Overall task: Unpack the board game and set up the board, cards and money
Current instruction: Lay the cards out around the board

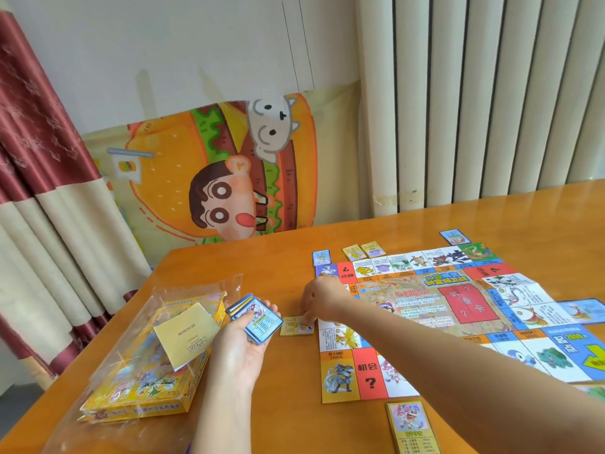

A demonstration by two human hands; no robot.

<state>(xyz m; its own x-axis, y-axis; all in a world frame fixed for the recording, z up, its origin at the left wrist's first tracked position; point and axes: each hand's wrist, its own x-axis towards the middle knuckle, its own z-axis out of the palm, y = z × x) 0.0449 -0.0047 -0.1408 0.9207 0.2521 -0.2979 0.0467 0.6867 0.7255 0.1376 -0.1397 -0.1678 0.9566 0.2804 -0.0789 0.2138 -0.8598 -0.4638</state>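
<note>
Left hand [242, 347] grips card stack [258, 321]. Right hand [319, 298] fingertips on yellow card [291, 326] beside board [425, 309] edge; pinch or press unclear. Wrapped box [140, 385] left, table [288, 388] between.

My table [262, 263] is glossy varnished wood. The board [425, 309] on the right is thin printed paper, creased at its folds. The cards [258, 317] look slick. On the left, crinkled clear plastic wrap [183, 296] lies about the shiny cardboard box [140, 388]; the leaflet [186, 335] is matt paper.
</note>
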